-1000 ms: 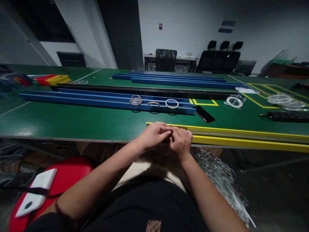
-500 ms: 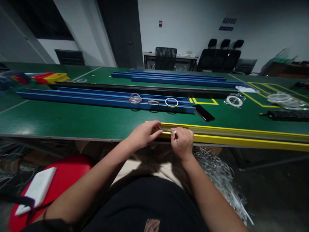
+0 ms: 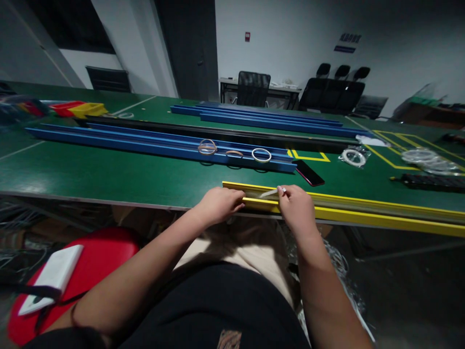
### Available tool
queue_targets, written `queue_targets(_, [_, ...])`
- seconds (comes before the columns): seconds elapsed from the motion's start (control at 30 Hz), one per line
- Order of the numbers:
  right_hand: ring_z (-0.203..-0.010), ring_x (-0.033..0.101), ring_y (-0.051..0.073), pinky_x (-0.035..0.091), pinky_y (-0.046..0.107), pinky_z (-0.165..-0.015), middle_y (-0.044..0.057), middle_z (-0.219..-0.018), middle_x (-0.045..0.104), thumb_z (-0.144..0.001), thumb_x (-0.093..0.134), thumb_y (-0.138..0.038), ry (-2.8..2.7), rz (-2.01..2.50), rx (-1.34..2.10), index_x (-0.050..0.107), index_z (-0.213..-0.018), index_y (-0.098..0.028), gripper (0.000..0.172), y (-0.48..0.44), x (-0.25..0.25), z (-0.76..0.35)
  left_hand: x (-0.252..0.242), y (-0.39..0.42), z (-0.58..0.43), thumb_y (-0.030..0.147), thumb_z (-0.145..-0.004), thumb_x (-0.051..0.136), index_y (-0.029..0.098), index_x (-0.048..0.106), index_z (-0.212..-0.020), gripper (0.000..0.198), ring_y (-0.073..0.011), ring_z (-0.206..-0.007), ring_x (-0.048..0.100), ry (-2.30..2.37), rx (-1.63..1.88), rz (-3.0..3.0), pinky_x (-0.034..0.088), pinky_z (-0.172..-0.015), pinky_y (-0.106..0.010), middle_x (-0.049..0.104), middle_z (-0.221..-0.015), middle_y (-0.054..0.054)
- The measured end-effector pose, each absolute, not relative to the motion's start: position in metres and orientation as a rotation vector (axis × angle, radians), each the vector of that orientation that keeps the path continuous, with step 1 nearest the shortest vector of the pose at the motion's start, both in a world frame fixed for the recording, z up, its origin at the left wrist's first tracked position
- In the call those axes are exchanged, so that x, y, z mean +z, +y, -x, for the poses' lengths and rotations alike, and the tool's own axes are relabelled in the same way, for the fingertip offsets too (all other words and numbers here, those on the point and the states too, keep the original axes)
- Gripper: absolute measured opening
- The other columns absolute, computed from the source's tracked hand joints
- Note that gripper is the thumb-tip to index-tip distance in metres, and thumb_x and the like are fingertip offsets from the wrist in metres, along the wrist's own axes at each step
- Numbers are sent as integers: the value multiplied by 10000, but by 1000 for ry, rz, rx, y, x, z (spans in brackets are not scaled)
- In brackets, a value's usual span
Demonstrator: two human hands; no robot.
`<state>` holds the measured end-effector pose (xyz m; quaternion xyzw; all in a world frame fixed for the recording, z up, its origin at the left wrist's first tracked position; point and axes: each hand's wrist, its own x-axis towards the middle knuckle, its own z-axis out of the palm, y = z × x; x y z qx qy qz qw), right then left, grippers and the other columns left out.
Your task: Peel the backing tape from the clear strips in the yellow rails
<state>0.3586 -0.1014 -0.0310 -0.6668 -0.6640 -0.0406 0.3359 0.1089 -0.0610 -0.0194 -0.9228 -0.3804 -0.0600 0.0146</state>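
Note:
A long yellow channel (image 3: 348, 206) lies along the front edge of the green table. My left hand (image 3: 222, 203) is closed at its left end, fingertips on the near wall; what they pinch, if anything, is hidden. My right hand (image 3: 297, 206) is closed on a thin pale strip (image 3: 269, 193), which slants down into the channel between my hands. Beyond it, a white ring (image 3: 261, 155) and brownish rings (image 3: 207, 147) rest on a blue channel (image 3: 145, 150).
A phone (image 3: 309, 173) lies just behind the yellow channel. Farther back are a black rail (image 3: 225, 134), more blue channels (image 3: 269, 118) and bagged rings (image 3: 353, 157). A red stool (image 3: 105, 247) with a white box (image 3: 54, 278) stands at lower left.
My right hand has moved right, away from my left hand, and a length of pale strip now shows between them. My left fingers have closed together at the channel's end.

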Motion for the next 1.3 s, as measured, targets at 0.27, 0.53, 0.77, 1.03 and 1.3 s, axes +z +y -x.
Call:
queue_targets(0.27, [-810, 703, 230, 497, 335, -718, 70, -874, 764, -907, 554, -445, -1519, 1674, 305, 757, -924, -215, 307, -80, 6, -391, -21, -60, -110, 432, -979, 500, 228, 571, -994, 217, -218, -880, 710, -1214, -166, 2849, 455, -681, -296, 751, -1007, -51])
queue_targets(0.53, [-767, 725, 207, 545, 284, -608, 71, -837, 742, -855, 610, -516, -1080, 1417, 719, 610, -858, -206, 310, -74, 9, -389, -23, -59, -108, 467, -964, 514, 240, 585, -997, 240, -241, -861, 715, -1229, -153, 2850, 469, -670, -309, 753, -968, -59])
queue_targets(0.77, [-582, 664, 158, 571, 299, -568, 1, -696, 641, -892, 580, -501, -922, 1405, 396, 594, -841, -217, 289, -80, 7, -420, -17, -59, -108, 529, -949, 519, 247, 599, -1006, 299, -240, -852, 709, -1268, -105, 2893, 477, -677, -306, 751, -971, -64])
queue_targets(1.03, [-498, 546, 123, 509, 267, -515, -46, -633, 536, -935, 507, -493, -860, 1390, 140, 588, -891, -229, 279, -90, 11, -442, -6, -61, -120, 507, -935, 542, 226, 634, -935, 296, -250, -788, 693, -1279, -45, 2843, 454, -626, -326, 744, -909, -70])
queue_targets(1.3, [-750, 597, 170, 372, 273, -643, 37, -839, 712, -928, 524, -372, -1659, 1849, 180, 692, -856, -215, 241, -99, 18, -436, -4, -70, -192, 598, -861, 643, 196, 508, -1359, 655, -293, -1162, 575, -1053, -574, 2830, 437, -954, -400, 641, -1267, -133])
